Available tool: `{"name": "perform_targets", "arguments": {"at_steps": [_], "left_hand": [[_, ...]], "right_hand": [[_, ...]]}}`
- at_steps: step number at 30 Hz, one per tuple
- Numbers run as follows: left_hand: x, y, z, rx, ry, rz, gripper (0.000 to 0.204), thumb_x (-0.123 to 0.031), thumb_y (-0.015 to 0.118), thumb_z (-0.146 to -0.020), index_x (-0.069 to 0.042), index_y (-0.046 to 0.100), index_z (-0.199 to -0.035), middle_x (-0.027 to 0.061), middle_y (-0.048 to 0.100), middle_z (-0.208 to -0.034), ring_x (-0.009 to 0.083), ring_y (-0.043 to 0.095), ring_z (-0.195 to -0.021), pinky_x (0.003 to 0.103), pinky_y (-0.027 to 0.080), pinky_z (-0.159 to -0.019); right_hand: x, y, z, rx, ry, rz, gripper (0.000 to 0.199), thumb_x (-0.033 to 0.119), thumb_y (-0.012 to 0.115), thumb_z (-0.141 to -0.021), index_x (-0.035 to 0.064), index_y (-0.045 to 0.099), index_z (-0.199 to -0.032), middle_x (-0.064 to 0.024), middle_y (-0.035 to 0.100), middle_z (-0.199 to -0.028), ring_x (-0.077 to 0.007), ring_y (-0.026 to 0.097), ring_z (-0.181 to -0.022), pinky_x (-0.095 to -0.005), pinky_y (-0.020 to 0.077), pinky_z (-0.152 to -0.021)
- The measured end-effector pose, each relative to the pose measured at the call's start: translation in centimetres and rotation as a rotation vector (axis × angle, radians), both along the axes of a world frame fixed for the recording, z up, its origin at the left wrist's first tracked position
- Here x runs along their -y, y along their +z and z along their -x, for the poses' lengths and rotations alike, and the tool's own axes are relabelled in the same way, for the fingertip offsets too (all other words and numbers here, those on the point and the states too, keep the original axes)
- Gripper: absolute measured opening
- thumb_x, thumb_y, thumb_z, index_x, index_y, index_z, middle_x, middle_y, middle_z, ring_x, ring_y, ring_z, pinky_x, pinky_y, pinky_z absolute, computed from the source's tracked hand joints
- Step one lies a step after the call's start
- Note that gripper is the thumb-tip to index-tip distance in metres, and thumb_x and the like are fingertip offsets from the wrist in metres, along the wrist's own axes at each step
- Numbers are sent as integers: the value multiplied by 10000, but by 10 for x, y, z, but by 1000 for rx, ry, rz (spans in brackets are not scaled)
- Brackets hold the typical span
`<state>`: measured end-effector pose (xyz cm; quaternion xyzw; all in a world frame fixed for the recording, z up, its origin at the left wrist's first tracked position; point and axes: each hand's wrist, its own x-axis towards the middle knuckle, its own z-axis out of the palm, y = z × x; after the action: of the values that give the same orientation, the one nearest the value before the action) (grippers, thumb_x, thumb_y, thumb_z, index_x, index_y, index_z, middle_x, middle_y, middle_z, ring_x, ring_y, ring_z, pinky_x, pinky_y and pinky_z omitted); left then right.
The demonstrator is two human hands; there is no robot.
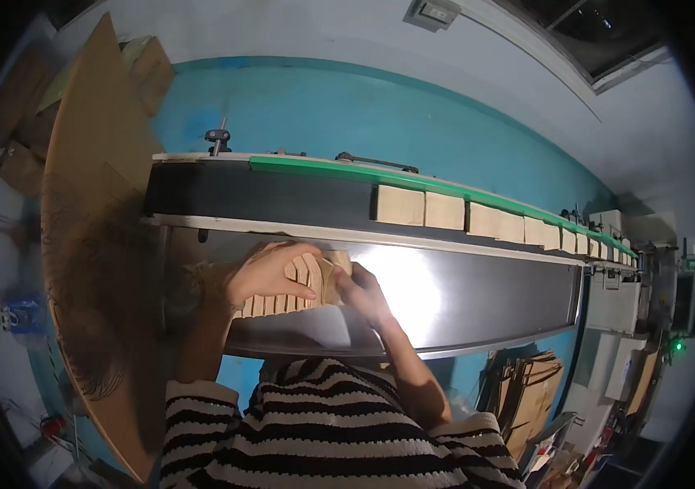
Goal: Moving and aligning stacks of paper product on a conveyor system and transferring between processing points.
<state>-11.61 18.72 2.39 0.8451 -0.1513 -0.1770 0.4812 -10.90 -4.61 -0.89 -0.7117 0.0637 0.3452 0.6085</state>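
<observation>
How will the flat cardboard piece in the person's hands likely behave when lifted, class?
The cardboard piece looks thin with folded flaps, so probably light and bendy. Both the left hand and right hand grip it, hinting it flops if held one-handed. Its flat shape shouldn't roll.

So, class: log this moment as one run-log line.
left hand: holds tan folded cardboard piece | right hand: holds it | black conveyor belt: boxes

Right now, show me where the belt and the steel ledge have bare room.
The belt is bare from its left end to the first box; past that, boxes run packed to the right. The steel ledge is bare right of the hands; the left hand and right hand crowd the cardboard.
</observation>
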Motion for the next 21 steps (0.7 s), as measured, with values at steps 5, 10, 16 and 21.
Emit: {"name": "perform_targets", "arguments": {"at_steps": [5, 10, 16, 21], "left_hand": [[-8, 5, 7, -99, 66, -9, 725, -360, 878, -671, -77, 572, -1264, 187, 644, -1178, 354, 630, -1092, 398, 493, -936], [-7, -6, 12, 179, 142, 58, 685, -384, 864, -664, -71, 580, -1203, 186, 656, -1123, 357, 632, -1069, 400, 493, -923], [-10, 6, 13, -59, 80, -35, 677, -394, 863, -664, -56, 578, -1176, 190, 650, -1116, 369, 631, -1048, 397, 493, -904], [-11, 7, 15, -36, 120, -54, 678, -402, 858, -675, -51, 575, -1181, 194, 649, -1109, 369, 632, -1038, 402, 493, -899]], "right_hand": [[-4, 7, -20, 117, 210, -87, 447, 338, 646, -957, -32, 595, -1204, -107, 674, -923, -157, 628, -811, -275, 498, -738], [-24, 11, 2, 56, 99, -87, 478, 402, 703, -912, -17, 617, -1127, -59, 639, -953, -132, 574, -870, -269, 464, -787], [6, -9, 1, -7, -102, -64, 338, 285, 629, -963, -18, 623, -1112, -54, 640, -891, -110, 575, -784, -247, 476, -700], [-14, -1, -23, 110, -246, -96, 241, 256, 584, -999, 24, 565, -1061, -87, 640, -904, -146, 598, -763, -274, 487, -683]]}}
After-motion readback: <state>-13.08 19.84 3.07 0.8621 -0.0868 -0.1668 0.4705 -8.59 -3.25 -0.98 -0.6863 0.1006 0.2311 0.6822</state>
